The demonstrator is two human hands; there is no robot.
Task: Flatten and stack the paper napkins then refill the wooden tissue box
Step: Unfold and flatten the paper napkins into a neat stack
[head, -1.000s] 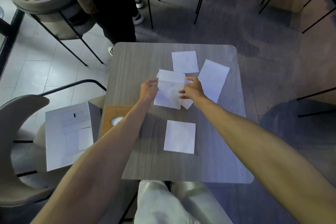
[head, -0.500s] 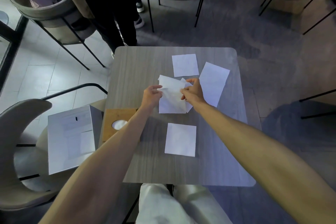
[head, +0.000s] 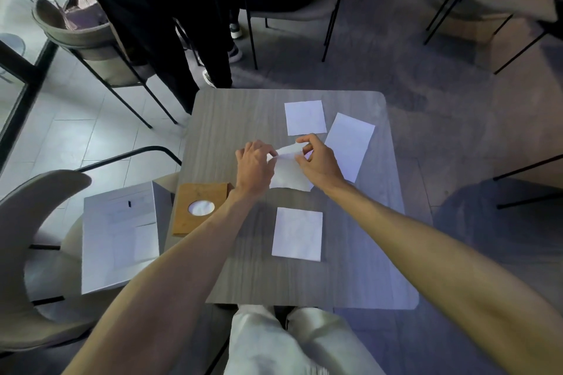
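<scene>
Grey wood-grain table [head: 359,268] in front of me — white carton [head: 118,237] on the beige chair [head: 36,222] to my left; someone in dark trousers [head: 170,24] stands past the far edge.

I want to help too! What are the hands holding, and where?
One crumpled white paper napkin, by its upper edge: the left hand pinches the left end, the right hand the right end.

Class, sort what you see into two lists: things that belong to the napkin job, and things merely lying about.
Job: creased white paper napkin pinched by left hand and right hand; far square white napkin; long white napkin; near white napkin; brown wooden tissue box.
Lying about: white rectangular box on beige chair; pale bag.
</scene>
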